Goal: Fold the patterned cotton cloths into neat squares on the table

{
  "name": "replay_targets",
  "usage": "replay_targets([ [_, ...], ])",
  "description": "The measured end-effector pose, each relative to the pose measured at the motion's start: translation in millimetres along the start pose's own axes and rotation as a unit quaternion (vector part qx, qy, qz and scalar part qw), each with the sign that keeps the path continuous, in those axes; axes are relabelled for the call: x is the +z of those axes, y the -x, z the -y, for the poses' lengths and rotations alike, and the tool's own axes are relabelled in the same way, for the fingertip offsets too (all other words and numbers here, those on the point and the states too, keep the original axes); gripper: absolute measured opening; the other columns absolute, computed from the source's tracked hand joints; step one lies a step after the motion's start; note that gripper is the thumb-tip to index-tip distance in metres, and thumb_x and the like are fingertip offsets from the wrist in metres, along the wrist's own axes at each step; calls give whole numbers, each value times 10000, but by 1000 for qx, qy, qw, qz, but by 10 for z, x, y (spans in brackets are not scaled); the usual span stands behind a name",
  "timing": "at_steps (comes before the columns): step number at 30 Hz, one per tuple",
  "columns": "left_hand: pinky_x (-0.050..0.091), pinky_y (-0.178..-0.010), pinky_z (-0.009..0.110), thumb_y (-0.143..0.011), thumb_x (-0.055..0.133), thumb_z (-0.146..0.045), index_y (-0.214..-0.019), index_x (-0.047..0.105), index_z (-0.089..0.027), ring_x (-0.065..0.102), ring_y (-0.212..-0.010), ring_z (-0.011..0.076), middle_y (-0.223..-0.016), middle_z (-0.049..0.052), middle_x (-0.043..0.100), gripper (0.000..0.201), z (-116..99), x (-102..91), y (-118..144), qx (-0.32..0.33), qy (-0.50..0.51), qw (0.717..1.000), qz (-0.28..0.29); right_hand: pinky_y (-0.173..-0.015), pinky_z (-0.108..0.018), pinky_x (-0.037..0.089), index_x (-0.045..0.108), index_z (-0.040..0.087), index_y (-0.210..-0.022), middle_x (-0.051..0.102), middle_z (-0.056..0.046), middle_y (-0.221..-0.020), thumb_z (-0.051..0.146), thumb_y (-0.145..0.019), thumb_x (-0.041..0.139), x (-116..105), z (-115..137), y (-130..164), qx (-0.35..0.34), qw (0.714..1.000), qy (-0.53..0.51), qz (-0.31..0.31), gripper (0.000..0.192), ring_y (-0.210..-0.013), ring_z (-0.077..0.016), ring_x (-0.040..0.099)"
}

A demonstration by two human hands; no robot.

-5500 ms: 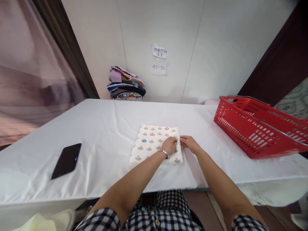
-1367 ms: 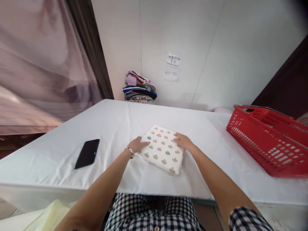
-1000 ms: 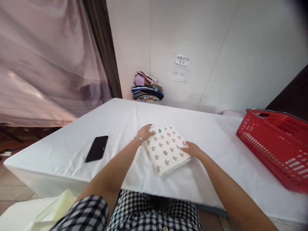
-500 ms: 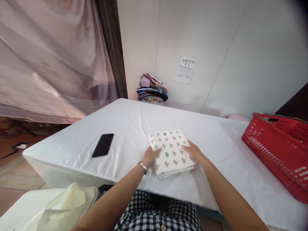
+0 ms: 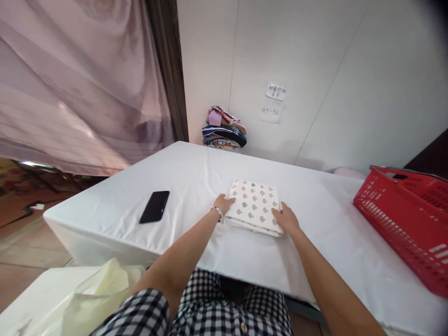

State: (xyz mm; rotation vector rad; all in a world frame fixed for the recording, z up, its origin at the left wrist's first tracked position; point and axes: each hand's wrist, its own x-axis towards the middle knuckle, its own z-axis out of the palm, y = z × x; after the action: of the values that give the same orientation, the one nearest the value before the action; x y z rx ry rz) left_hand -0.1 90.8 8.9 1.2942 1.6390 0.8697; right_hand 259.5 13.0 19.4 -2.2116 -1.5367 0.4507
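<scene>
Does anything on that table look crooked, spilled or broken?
Nothing stands out. The folded cloth lies flat on the table between the left hand and right hand, which rest at its edges. The phone and red basket look whole; nothing is spilled.

Matt cloth towel [image 5: 255,206], probably cotton

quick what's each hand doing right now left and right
Left hand: open, fingers resting on the left edge of the folded cloth.
Right hand: open, laid on the cloth's near right corner; no grasp visible.
</scene>
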Motion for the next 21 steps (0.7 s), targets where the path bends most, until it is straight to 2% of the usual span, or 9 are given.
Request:
replay_targets([
  [3, 441, -851, 342, -673, 697, -377, -1250, 439, -99, 609, -978, 261, -1105, 168, 621, 690, 101, 4, 137, 6, -44, 999, 9, -959, -399, 356, 390, 149, -1330, 467, -151, -1299, 390, -838, 401, 22, 17, 103, -106, 988, 87, -65, 547, -1195, -285, 429],
  [5, 438, -848, 320, -706, 664, -382, -1227, 462, -126, 597, -997, 242, -1125, 141, 609, 615, 148, -6, 272, 36, -79, 996, 0, -994, -378, 322, 412, 186, -1312, 456, -107, -1329, 383, -858, 387, 94, 52, 209, -211, 971, 96, -53, 495, -1216, -250, 409],
  [7, 443, -836, 308, -728, 640, -381, -1162, 510, -140, 593, -987, 225, -1108, 119, 608, 514, 183, -23, 395, 66, -101, 993, -18, -1024, -393, 284, 444, 225, -1285, 467, -73, -1333, 396, -882, 363, 193, 72, 312, -281, 954, 102, -19, 445, -1233, -230, 398],
  [11, 481, -743, 288, -753, 614, -385, -1094, 541, -167, 611, -807, 168, -970, 58, 623, 411, 273, -89, 533, 106, -99, 989, -36, -1053, -447, 233, 506, 226, -1236, 447, -67, -1362, 388, -915, 324, 316, 26, 434, -315, 944, 97, -13, 404, -1283, -233, 346],
  [13, 494, -704, 278, -773, 596, -343, -1083, 547, -186, 600, -760, 144, -956, 38, 612, 350, 322, -142, 566, 160, -88, 982, -50, -1045, -456, 253, 539, 232, -1201, 483, -65, -1329, 401, -913, 346, 301, 4, 465, -328, 942, 73, -12, 386, -1259, -237, 382],
  [16, 490, -798, 305, -782, 599, -284, -1057, 574, -210, 571, -929, 165, -1063, 46, 583, 286, 368, -231, 606, 324, -103, 939, -52, -1003, -429, 328, 593, 239, -1129, 553, -60, -1245, 397, -900, 410, 240, 26, 508, -382, 923, 40, 4, 333, -1168, -233, 471],
  [18, 464, -873, 349, -771, 624, -277, -1041, 596, -214, 530, -1023, 193, -1102, 59, 574, 279, 375, -279, 620, 424, -142, 895, -14, -952, -399, 382, 608, 235, -1104, 575, -64, -1205, 378, -894, 440, 214, 64, 527, -420, 907, 36, 15, 304, -1106, -227, 509],
  [21, 457, -866, 370, -780, 613, -221, -992, 630, -208, 526, -986, 200, -1040, 67, 600, 213, 360, -309, 603, 478, -216, 851, 37, -883, -383, 420, 615, 234, -1074, 594, -64, -1154, 328, -907, 427, 214, 113, 522, -441, 896, 48, 8, 268, -1025, -220, 535],
])
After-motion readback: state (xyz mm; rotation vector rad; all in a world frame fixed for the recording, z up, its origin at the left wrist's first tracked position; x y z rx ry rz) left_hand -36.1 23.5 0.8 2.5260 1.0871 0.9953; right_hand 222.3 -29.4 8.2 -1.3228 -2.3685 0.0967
